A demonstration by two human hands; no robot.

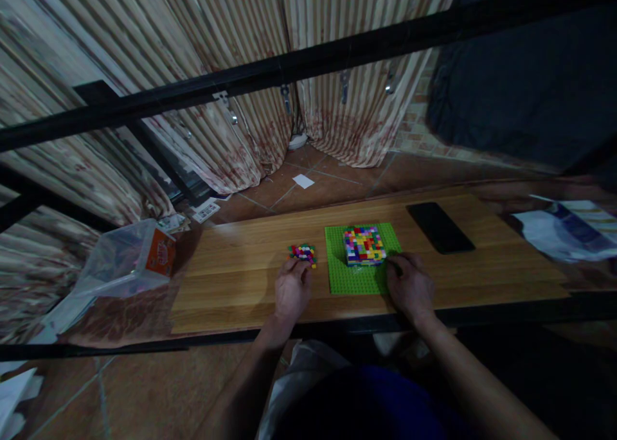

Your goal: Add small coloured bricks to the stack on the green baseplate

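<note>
A block built of many-coloured toy bricks (365, 246) stands on a green studded baseplate (357, 282). To its left, a small pile of loose toy bricks (303, 252) lies on the wooden tabletop. My left hand (293, 289) is at the near side of this pile, fingers bent down and drawn together; whatever is between the fingertips is hidden. My right hand (411, 286) rests over the baseplate's right edge, close to the block's near right corner. Its fingers are curved, with a gap between thumb and forefinger, and I cannot tell whether they touch the block.
A black phone-like slab (439, 227) lies on the wooden tabletop (231, 279), right of the baseplate. On the left stands a clear plastic tub (123, 260) with an orange label. Crumpled packaging (569, 228) is at far right. A dark metal bar (308, 61) crosses beyond the table before curtains.
</note>
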